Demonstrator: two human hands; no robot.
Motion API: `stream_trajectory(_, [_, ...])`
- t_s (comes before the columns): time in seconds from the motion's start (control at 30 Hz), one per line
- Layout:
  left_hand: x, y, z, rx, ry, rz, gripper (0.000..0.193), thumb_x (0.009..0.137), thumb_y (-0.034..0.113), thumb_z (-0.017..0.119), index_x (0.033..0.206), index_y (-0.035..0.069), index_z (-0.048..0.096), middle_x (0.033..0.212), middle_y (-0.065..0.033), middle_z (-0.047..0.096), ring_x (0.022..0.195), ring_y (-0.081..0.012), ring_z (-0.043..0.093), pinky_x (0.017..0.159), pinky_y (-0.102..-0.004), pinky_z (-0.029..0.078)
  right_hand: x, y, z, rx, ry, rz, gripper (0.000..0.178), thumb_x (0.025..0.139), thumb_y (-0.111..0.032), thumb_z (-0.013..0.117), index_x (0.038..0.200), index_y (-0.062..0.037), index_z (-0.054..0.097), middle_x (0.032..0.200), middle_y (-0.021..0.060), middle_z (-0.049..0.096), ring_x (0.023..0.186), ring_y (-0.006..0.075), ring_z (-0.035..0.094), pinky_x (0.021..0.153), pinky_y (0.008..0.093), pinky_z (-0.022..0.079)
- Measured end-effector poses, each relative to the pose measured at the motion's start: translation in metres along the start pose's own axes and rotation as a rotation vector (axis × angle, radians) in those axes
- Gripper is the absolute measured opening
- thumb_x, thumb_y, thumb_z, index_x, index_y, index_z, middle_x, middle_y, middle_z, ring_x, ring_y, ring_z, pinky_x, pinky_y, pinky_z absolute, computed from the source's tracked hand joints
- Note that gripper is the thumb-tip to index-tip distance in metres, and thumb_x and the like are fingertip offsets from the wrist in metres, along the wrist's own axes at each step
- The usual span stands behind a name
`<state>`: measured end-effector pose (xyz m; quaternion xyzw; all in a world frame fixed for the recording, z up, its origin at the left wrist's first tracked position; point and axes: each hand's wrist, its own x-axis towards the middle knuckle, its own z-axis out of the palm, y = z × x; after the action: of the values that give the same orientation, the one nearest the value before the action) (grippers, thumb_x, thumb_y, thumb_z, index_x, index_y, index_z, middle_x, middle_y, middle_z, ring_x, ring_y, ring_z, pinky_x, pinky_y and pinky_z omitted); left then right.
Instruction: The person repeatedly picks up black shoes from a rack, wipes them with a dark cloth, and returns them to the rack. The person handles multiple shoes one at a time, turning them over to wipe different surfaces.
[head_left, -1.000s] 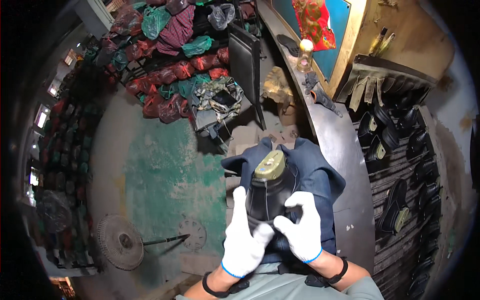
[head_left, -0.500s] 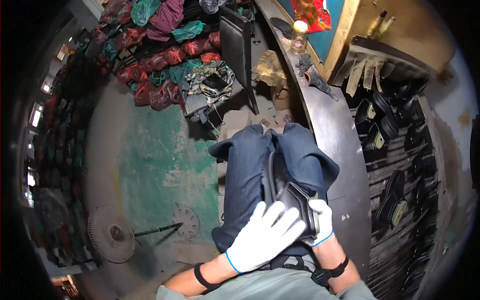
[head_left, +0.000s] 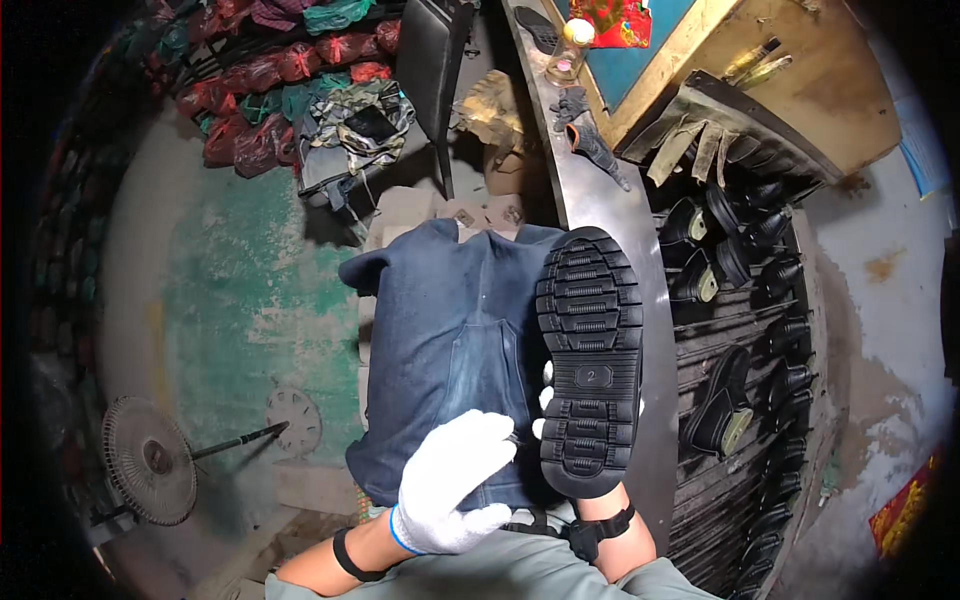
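Right grip (head_left: 545, 399), gloved in white, holds a black shoe (head_left: 592, 345) from behind, mostly hidden by its upward-facing treaded sole; fingertips show along the sole's left edge. Left of it, the left grip (head_left: 455, 480) is spread, thumb apart from the fingers, just beside the shoe. Beyond both lies dark blue cloth (head_left: 425, 340) over the lap. Right of the right grip runs a metal surface (head_left: 615, 205), with a dark glove (head_left: 598, 158) farther ahead; past it, a slatted rack bears shoes (head_left: 722, 405). Well left of the left grip stands a fan (head_left: 150, 460); far ahead, red bags (head_left: 265, 145).
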<state>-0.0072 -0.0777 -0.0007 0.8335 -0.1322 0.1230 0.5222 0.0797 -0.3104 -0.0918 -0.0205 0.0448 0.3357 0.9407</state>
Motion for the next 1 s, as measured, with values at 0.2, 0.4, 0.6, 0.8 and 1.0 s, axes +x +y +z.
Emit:
stream_trajectory(0.2, [-0.008,-0.034,0.036,-1.371,0.254,-0.9,0.062,0.117,0.045,0.052,0.161,0.001,0.052,0.163,-0.0189,0.059,0.148,-0.0358,0.058,0.127,-0.0511,0.044,0.002,-0.015,0.015,-0.638,0.053,-0.14,0.12,0.083,-0.055,0.088,0.174,-0.0005,0.032,0.172,0.0203,0.047,0.158,0.0356,0.045,0.133,0.05,0.037])
stream_trajectory(0.4, [-0.013,-0.108,0.094,-1.756,0.197,-0.801,0.054,0.119,0.042,0.036,0.155,0.008,0.058,0.157,-0.0157,0.063,0.147,-0.0331,0.057,0.13,-0.0499,0.041,-0.009,0.045,0.057,-1.59,0.151,-0.549,0.115,0.081,-0.029,0.097,0.172,0.0028,0.034,0.169,0.0251,0.048,0.157,0.0344,0.047,0.131,0.0439,0.036])
stream_trajectory(0.6, [-0.003,-0.034,0.067,-1.287,0.338,-1.26,0.054,0.119,0.043,0.038,0.155,0.008,0.058,0.156,-0.0125,0.064,0.144,-0.0283,0.058,0.127,-0.0432,0.043,0.012,0.073,0.113,-1.705,0.209,-0.644,0.048,0.081,-0.019,0.089,0.119,0.0002,0.064,0.101,0.0187,0.07,0.093,0.038,0.073,0.085,0.0448,0.058])
stream_trajectory(0.8, [0.003,-0.072,0.041,-1.149,0.434,-0.756,0.065,0.121,0.055,0.041,0.159,0.004,0.055,0.155,-0.0097,0.064,0.14,-0.0226,0.06,0.122,-0.0395,0.047,-0.043,0.058,0.08,-1.907,0.102,-0.445,0.12,0.073,-0.03,0.098,0.169,0.0067,0.036,0.159,0.0308,0.049,0.148,0.0473,0.052,0.125,0.0545,0.043])
stream_trajectory(1.0, [0.015,-0.089,-0.009,-0.743,0.058,-0.489,0.079,0.089,0.027,0.095,0.153,-0.001,0.058,0.143,-0.0103,0.069,0.131,-0.0206,0.065,0.116,-0.0382,0.051,-0.023,0.046,0.077,-1.946,0.017,-0.406,0.126,0.078,-0.04,0.099,0.173,0.0049,0.029,0.175,0.0329,0.036,0.164,0.0493,0.036,0.133,0.0528,0.034])
